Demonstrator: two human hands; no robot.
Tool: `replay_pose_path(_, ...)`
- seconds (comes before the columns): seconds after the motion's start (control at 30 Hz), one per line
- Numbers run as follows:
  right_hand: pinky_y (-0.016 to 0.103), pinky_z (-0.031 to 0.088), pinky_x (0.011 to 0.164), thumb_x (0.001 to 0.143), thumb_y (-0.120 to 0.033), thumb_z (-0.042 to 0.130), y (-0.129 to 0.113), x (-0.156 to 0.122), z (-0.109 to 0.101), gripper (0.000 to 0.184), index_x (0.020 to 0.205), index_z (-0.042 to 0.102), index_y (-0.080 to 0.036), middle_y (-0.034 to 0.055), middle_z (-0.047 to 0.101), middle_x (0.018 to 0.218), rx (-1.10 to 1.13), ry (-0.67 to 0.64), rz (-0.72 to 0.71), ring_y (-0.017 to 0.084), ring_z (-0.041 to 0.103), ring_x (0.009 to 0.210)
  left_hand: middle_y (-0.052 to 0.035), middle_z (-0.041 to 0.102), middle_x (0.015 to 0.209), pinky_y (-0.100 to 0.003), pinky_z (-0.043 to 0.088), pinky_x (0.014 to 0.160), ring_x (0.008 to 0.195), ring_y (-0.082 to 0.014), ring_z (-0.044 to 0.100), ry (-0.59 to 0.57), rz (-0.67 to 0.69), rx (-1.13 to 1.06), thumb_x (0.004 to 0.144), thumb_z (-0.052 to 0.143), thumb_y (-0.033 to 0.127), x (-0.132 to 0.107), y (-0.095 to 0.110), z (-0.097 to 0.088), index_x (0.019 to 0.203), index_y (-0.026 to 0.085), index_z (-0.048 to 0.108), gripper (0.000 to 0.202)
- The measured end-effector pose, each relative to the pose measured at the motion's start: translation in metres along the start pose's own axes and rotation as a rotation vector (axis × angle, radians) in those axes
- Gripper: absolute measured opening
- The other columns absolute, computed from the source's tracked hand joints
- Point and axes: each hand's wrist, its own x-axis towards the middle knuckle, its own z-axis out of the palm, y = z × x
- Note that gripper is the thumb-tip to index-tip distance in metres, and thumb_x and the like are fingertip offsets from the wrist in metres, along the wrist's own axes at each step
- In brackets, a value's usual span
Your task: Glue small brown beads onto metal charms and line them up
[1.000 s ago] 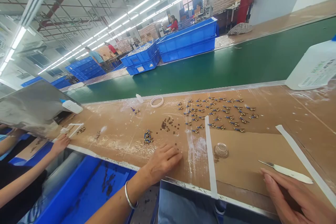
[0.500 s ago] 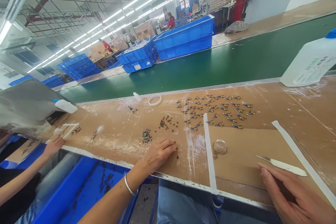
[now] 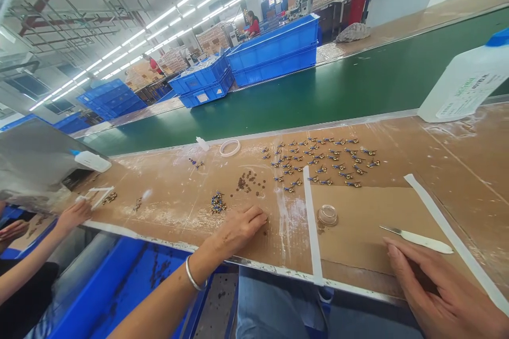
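Note:
My left hand (image 3: 238, 230) rests on the brown work surface, fingers bunched and tips pressed down beside a small brown disc (image 3: 265, 232). What those fingertips may hold is hidden. Past them lies a scatter of small brown discs (image 3: 248, 183). A heap of small blue-and-gold figure-like pieces (image 3: 218, 202) sits to their left. My right hand (image 3: 445, 286) hovers at the right front, thumb and forefinger tips together; anything between them is too small to see. Just beyond it lies a white-handled knife (image 3: 425, 241). A small clear round dish (image 3: 327, 215) stands between my hands.
Rows of blue-and-gold pieces (image 3: 318, 156) lie at the back. A white ring (image 3: 229, 148) and a small bottle (image 3: 202, 143) are near the green conveyor (image 3: 358, 85). A large jug (image 3: 457, 87) stands right. A co-worker's hand (image 3: 75, 214) is at left.
The view has shifted slightly, moving the scene up and left. My left fingertips stay by the discs, and my right hand keeps its pinched shape near the knife. A co-worker's second hand shows more at left.

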Motion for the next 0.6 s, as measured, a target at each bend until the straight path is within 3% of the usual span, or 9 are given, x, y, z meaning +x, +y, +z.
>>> replay_pose_path(0.2, 0.026, 0.052, 0.088, 0.096, -0.03, 0.059, 0.001, -0.001, 0.0, 0.015, 0.101, 0.071, -0.021, 0.0, 0.075, 0.098, -0.027, -0.018, 0.002, 0.018, 0.071, 0.089, -0.0065, 0.063, 0.088, -0.031, 0.05, 0.067, 0.077, -0.0182, 0.058, -0.051, 0.038, 0.038, 0.102, 0.039, 0.015, 0.008, 0.004, -0.002, 0.098, 0.015, 0.061, 0.023)
replay_pose_path(0.43, 0.025, 0.053, 0.086, 0.095, -0.029, 0.061, 0.002, 0.001, 0.0, 0.012, 0.097, 0.07, -0.021, -0.0011, 0.076, 0.092, 0.005, -0.011, -0.023, 0.016, 0.072, 0.084, -0.0032, 0.067, 0.083, -0.027, 0.047, 0.068, 0.077, -0.016, 0.062, -0.018, -0.207, -0.083, 0.102, 0.042, 0.022, 0.003, 0.011, -0.006, 0.091, 0.018, 0.068, 0.028)
replay_pose_path(0.6, 0.025, 0.053, 0.085, 0.096, -0.028, 0.06, 0.006, 0.001, -0.001, 0.014, 0.1, 0.07, -0.018, 0.0006, 0.075, 0.091, -0.042, -0.004, -0.105, 0.016, 0.072, 0.083, -0.0021, 0.066, 0.074, -0.029, 0.044, 0.068, 0.071, -0.0168, 0.061, -0.092, -0.214, -0.135, 0.101, 0.046, 0.023, -0.002, 0.013, -0.018, 0.077, 0.017, 0.068, 0.033)
